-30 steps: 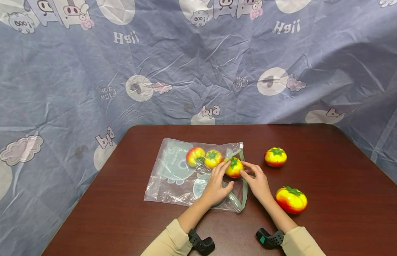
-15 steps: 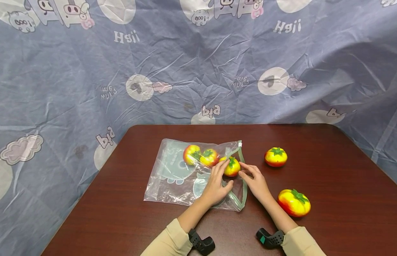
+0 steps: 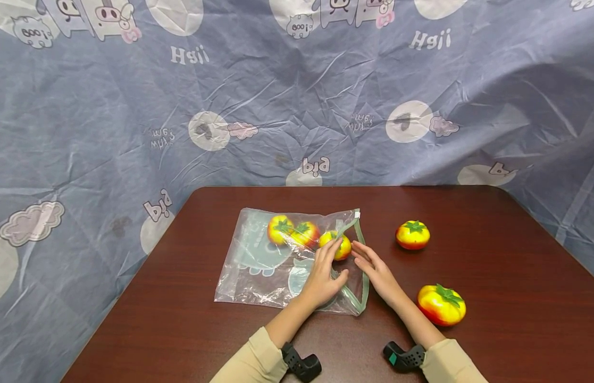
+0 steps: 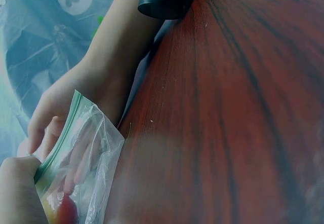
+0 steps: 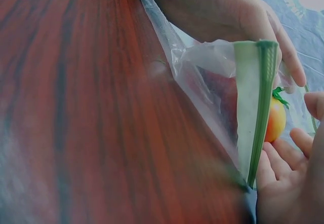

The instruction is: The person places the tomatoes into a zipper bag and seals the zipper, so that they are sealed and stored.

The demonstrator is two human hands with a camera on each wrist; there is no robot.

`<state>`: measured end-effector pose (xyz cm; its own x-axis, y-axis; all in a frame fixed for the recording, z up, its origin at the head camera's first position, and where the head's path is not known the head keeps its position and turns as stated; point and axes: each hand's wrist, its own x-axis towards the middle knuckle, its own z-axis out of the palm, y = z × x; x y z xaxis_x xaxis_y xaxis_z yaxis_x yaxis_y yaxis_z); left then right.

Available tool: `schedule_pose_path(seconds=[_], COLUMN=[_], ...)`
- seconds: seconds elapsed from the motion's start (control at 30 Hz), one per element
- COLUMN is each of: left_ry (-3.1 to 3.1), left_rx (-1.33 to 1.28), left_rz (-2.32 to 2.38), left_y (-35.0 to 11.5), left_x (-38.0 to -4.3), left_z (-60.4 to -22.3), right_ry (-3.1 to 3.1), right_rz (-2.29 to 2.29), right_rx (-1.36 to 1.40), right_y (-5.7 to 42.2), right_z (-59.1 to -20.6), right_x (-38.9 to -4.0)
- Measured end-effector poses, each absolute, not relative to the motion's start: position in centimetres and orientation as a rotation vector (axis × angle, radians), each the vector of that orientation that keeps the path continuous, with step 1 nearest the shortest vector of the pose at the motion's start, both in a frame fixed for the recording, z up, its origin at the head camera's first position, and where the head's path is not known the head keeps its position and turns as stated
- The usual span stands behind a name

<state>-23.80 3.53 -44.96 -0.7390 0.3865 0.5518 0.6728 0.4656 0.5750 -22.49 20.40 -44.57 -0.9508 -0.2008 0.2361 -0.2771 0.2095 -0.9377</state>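
A clear zip bag with a green-edged mouth lies on its side. Two red-and-yellow toy tomatoes rest deep inside it, and a third tomato is just within the mouth. My left hand holds the bag's upper lip back, its fingers bent over the edge and partly covering the third tomato. My right hand reaches in at the opening with extended fingers, fingertips right by that tomato. In the right wrist view, the tomato shows behind the green zip edge, above my right fingers.
Two more toy tomatoes lie on the brown table: one tomato farther back on the right, another tomato beside my right forearm. A patterned blue-grey cloth hangs behind the table. Black wrist cameras sit on both wrists.
The third tomato has slid left, deeper into the bag, with the right hand following. The two inner tomatoes have shifted left. The near loose tomato rolled slightly right. The left hand stayed put.
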Motion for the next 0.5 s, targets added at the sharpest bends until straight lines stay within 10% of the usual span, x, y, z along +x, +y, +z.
schedule_pose_path(seconds=[0.5], left_ry=[-2.366], left_rx=[-0.917], left_rz=[-1.171], left_y=[3.5], left_x=[-23.89], left_z=[-45.05], right_ry=[-2.451], right_rz=[1.932], right_rx=[0.518], right_y=[20.6], right_z=[-44.59], right_x=[-22.35])
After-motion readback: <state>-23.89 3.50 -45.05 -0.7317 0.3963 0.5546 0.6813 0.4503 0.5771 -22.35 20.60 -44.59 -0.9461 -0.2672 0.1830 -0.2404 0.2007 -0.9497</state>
